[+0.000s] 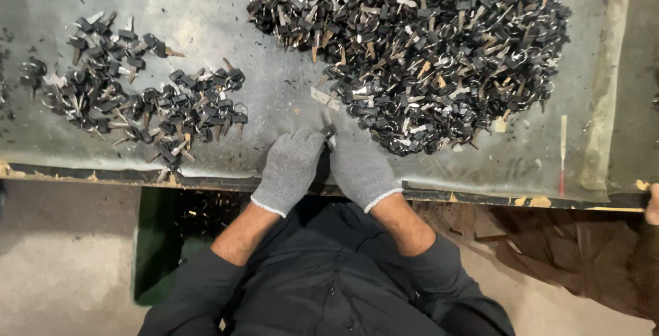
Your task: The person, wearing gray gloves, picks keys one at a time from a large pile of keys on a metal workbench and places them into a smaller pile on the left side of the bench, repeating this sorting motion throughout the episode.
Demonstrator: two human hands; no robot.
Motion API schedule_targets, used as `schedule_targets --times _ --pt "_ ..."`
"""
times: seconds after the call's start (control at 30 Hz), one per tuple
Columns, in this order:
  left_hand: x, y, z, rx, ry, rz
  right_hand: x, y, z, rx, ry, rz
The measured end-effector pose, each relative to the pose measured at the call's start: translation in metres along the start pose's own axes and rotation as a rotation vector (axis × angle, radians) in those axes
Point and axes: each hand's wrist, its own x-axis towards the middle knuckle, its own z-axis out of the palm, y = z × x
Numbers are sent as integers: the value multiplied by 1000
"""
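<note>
Both hands wear grey knit gloves and meet at the near edge of the table [206, 6]. My left hand [288, 169] and my right hand [362, 171] pinch one small black-headed key [329, 131] between their fingertips. A big heap of black-headed keys on rings [419, 48] lies just beyond my right hand. A smaller, flatter spread of the same keys [137, 99] sits to the left of my left hand.
The table top is a worn grey sheet with a chipped dark front edge [480, 197]. A thin red-tipped stick [563, 154] lies at the right. A green bin [154, 247] stands below the table. Another person's hand [652, 204] shows at the far right edge.
</note>
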Motion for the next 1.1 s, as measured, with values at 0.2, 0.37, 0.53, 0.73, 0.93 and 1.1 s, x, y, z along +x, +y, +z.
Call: schedule_targets --times 0.2,0.37,0.53,0.73,0.93,1.1 --pt "0 -2 -1 5 75 -25 -16 4 3 -86 -53 -22" --pt "-4 7 -8 -208 93 -27 -20 -3 21 -203 -135 130" --pt "-4 10 -15 -218 169 -101 6 15 11 98 -220 -34" --pt "-5 15 -10 94 166 -91 -12 13 13 -97 -285 149" --pt "-3 10 -11 -51 127 -158 -32 11 22 -130 97 -115" --pt "-7 15 -14 -96 116 -117 -22 9 24 -134 -178 63"
